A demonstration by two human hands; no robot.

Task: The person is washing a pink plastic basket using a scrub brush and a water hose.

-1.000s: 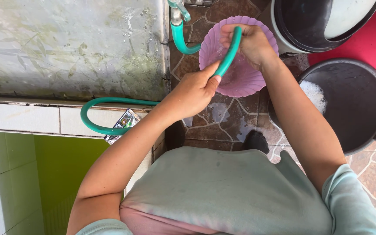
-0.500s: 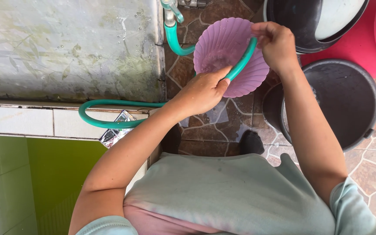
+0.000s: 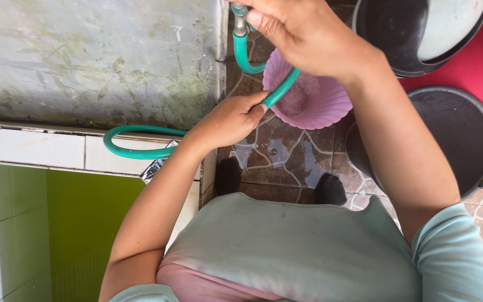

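2 hands work at the tap: the left hand (image 3: 227,120) pinches the green rubber hose (image 3: 135,151) above the scalloped purple plastic bowl (image 3: 314,100). The right hand (image 3: 303,33) covers the metal tap (image 3: 240,17), its grip hidden; bowl partly hidden.

The left hand (image 3: 227,120) grips the green hose (image 3: 278,92) over the purple scalloped bowl (image 3: 314,103), while the right hand (image 3: 303,33) reaches the tap (image 3: 240,19) at the top, beside a black bucket (image 3: 454,134).
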